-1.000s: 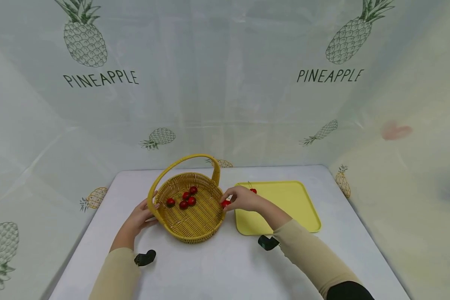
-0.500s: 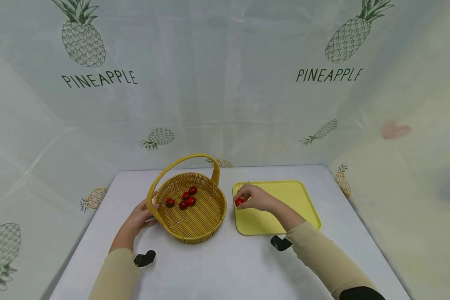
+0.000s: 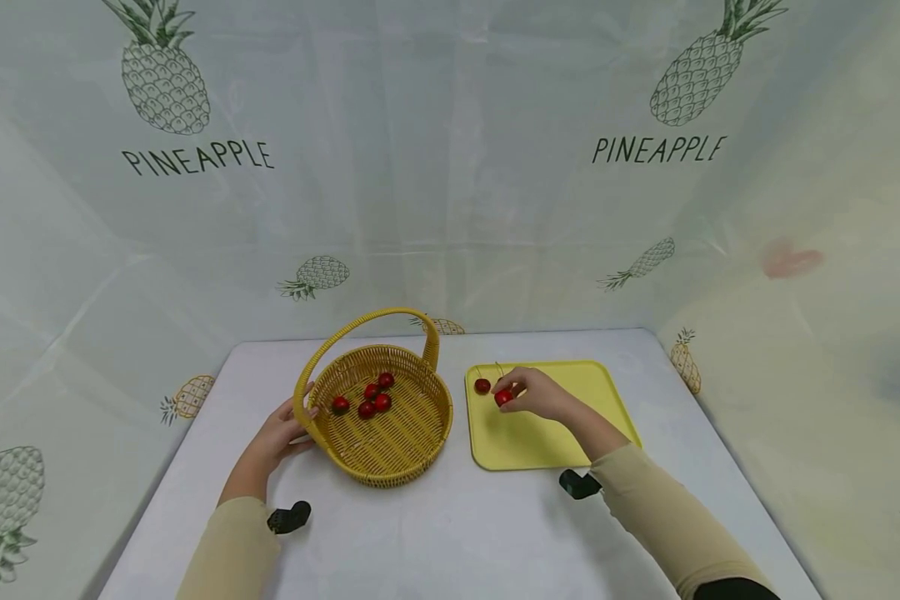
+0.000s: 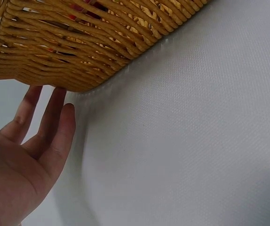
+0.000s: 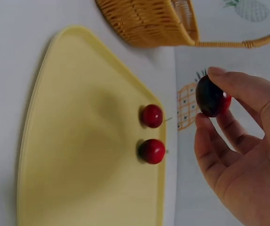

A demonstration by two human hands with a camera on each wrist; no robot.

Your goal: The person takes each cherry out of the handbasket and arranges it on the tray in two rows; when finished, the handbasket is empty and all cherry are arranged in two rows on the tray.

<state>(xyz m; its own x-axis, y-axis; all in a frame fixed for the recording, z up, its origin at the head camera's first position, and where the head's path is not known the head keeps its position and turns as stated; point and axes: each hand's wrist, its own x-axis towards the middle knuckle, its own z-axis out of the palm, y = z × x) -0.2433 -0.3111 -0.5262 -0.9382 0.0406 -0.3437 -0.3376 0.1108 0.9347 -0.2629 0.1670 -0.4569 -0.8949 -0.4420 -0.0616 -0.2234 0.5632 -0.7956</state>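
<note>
A round yellow wicker basket with a tall arched handle holds several red cherries. My left hand grips its left side by the handle's foot; in the left wrist view some of the fingers reach under the woven wall. Above a yellow tray, my right hand pinches a cherry between thumb and fingertips. Two stemmed cherries lie along the tray's far edge: one cherry is nearer the basket, the other cherry is mostly hidden behind my hand in the head view.
Everything stands on a white table. A narrow gap separates basket and tray. A pineapple-printed curtain hangs behind the table and along its sides. The basket handle arches up over the basket.
My right hand has moved rightward from the basket's right rim to above the tray, with the cherry still pinched. A tray cherry near the basket has come into view. My left hand stays put.
</note>
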